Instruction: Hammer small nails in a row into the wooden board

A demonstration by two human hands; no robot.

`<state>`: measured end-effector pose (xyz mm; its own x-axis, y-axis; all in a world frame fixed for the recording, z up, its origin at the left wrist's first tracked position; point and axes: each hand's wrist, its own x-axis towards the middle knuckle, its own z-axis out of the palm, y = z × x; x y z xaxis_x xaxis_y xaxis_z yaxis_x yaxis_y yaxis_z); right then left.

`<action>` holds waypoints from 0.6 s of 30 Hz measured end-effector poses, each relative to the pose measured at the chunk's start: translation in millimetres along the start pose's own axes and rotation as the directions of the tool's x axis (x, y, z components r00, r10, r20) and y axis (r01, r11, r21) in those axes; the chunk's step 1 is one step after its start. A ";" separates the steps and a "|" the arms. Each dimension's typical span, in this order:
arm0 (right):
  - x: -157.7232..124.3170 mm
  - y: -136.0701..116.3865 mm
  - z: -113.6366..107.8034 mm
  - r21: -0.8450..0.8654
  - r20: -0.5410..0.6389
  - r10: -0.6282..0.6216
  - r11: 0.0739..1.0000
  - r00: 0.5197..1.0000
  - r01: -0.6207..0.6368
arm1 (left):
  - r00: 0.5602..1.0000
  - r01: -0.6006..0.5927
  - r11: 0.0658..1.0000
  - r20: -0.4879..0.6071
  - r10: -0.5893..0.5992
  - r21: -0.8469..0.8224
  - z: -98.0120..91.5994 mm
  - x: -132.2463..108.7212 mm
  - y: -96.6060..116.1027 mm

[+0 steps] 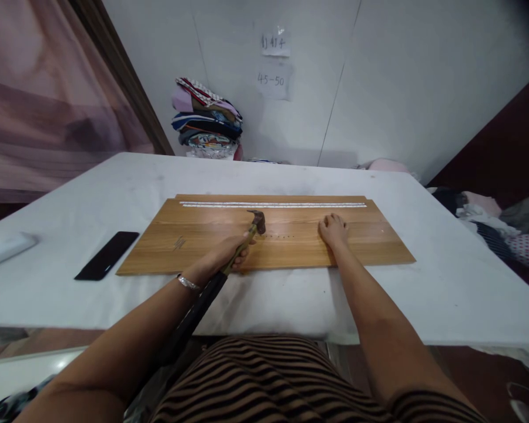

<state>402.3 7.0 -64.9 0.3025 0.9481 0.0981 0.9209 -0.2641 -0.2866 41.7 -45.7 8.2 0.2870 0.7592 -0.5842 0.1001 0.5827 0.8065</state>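
Now left hand grips hammer; right hand on board.

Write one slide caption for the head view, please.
Left hand grips a claw hammer; right hand rests on the wood-grain board.

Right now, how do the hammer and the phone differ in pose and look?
The hammer is held in the left hand and reaches over the board; the phone lies on the table, beside the board.
The hammer is long and narrow, with a claw at one end; the phone is a flat rectangle.
The hammer mixes black and brown; the phone looks black throughout.
Both are longer than wide.
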 end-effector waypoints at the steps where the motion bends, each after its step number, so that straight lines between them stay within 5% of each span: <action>1: -0.1 -0.1 -0.5 -0.002 0.004 -0.001 1.000 1.000 0.001 | 1.000 0.010 1.000 -0.007 -0.010 0.002 0.6 0.5 -0.3; 18: 2.0 1.9 0.9 0.004 0.011 -0.012 1.000 1.000 0.012 | 0.999 0.000 0.999 -0.051 0.002 0.043 8.0 -10.3 4.6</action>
<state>404.4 8.6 -66.1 0.2890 0.9530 0.0912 0.9233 -0.2523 -0.2895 46.8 -53.2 18.6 0.2387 0.7740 -0.5865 0.1408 0.5700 0.8095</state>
